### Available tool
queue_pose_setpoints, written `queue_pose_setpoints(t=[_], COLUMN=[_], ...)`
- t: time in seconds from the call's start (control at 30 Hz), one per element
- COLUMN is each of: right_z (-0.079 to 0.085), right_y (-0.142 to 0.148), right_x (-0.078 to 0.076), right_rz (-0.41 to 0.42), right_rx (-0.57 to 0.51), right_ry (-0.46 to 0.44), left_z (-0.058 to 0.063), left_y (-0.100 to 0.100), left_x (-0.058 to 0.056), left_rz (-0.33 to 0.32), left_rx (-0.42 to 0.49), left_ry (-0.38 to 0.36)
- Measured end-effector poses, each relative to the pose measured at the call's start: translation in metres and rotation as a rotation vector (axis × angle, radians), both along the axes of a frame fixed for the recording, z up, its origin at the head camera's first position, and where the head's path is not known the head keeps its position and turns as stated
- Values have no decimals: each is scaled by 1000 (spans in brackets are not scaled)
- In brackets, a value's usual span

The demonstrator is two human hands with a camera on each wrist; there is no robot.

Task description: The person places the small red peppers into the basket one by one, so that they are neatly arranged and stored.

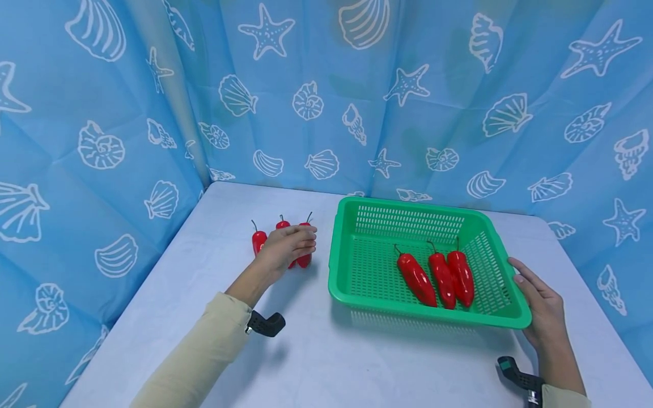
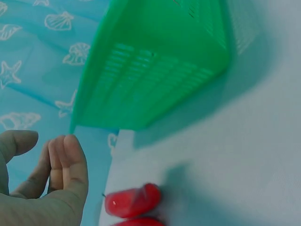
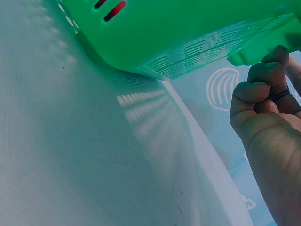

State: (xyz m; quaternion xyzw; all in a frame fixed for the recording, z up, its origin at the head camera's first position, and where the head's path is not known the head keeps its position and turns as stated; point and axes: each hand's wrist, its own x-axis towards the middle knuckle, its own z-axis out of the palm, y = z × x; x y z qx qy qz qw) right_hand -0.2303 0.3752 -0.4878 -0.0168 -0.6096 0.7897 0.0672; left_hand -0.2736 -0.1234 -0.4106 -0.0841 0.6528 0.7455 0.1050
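Note:
A green slotted plastic basket point(image 1: 388, 306) holds three red chili peppers, one leaning left point(image 1: 416, 279) and two side by side point(image 1: 442, 280). At its right end, my right hand point(image 1: 543, 307) grips the rim, fingers curled in the right wrist view. My left hand point(image 1: 287, 249) hovers left of the basket, over three more peppers on the table. One pepper point(image 1: 259, 240) shows at its left; the others point(image 1: 304, 259) are partly hidden by the hand. Nothing sits between the left thumb and bent fingers point(image 2: 70, 162) in the left wrist view.
A white-covered table point(image 1: 316, 362) lies under everything. Blue curtains point(image 1: 316, 136) with white shell and starfish prints stand along the back and both sides. A black wrist camera point(image 1: 267, 324) juts from the left wrist, another point(image 1: 517, 375) from the right.

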Motion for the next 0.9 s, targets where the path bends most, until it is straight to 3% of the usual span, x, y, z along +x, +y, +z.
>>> queue_pose_setpoints(t=[0.43,0.9], right_z=[0,-2], right_y=[0,1], right_x=[0,-1], right_rz=[2,-16], right_rx=[-1,27], right_ry=[2,1], left_z=[-10,-19], left_y=[-27,-52], left_x=[1,6], left_rz=[102,135], left_rx=[-81,-134], left_ry=[-69,-76])
